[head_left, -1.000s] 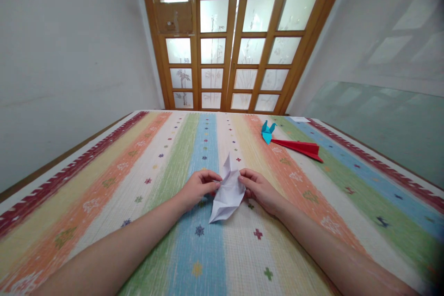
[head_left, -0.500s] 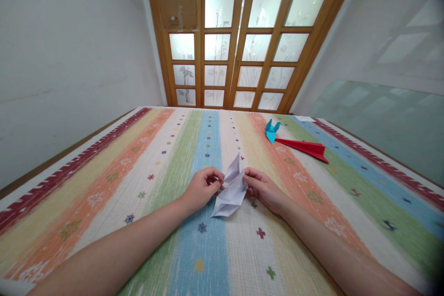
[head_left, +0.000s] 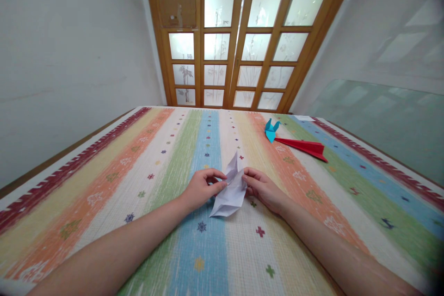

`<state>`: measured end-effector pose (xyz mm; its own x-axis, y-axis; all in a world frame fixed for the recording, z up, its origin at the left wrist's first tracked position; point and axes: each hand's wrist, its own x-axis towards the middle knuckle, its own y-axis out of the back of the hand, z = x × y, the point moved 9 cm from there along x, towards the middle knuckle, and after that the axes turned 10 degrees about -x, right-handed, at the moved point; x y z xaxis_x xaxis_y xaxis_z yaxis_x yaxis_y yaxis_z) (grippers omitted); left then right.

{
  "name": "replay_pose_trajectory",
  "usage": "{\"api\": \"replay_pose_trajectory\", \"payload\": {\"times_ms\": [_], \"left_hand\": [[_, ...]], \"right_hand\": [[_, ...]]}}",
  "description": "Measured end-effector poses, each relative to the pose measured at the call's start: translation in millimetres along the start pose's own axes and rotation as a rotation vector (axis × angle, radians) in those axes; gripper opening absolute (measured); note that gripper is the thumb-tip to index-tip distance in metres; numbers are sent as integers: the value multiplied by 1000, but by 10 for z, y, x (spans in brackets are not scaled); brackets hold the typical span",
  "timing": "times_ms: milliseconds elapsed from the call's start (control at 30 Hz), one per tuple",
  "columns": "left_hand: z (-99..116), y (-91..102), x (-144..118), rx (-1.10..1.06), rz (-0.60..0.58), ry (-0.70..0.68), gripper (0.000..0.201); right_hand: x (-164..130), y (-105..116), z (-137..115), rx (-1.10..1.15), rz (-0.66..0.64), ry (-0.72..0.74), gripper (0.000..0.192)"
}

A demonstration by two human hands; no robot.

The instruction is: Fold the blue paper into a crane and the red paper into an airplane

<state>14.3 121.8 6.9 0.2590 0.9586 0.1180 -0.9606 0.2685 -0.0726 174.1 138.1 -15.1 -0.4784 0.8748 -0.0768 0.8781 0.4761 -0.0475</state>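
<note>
A white folded paper (head_left: 229,196), creased with pointed ends at top and bottom, is held a little above the striped tablecloth (head_left: 194,259). My left hand (head_left: 205,188) pinches its left edge between thumb and fingers. On the other side, my right hand (head_left: 261,188) grips the right edge near the middle, thumb on the near face and the other fingers partly hidden behind the paper.
Farther off to the right lie a blue origami crane (head_left: 271,130) and a red paper plane (head_left: 303,147), their ends close together. A small white slip (head_left: 305,119) rests near the far edge. Beyond the table stand wooden doors with frosted panes (head_left: 248,76).
My left thumb and fingers have shifted slightly right, farther over the paper's left edge. My right hand keeps its grip, and the paper has barely moved.
</note>
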Motion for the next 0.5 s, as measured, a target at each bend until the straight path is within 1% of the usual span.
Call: {"api": "replay_pose_trajectory", "payload": {"times_ms": [167, 367, 500], "left_hand": [[-20, 4, 7, -7, 2, -3, 29], [-10, 11, 9, -6, 2, -10, 30], [13, 0, 7, -16, 1, -9, 30]], "right_hand": [[0, -3, 13, -18, -1, -7, 25], [6, 2, 27, 6, -3, 7, 20], [3, -5, 21, 4, -11, 20, 21]]}}
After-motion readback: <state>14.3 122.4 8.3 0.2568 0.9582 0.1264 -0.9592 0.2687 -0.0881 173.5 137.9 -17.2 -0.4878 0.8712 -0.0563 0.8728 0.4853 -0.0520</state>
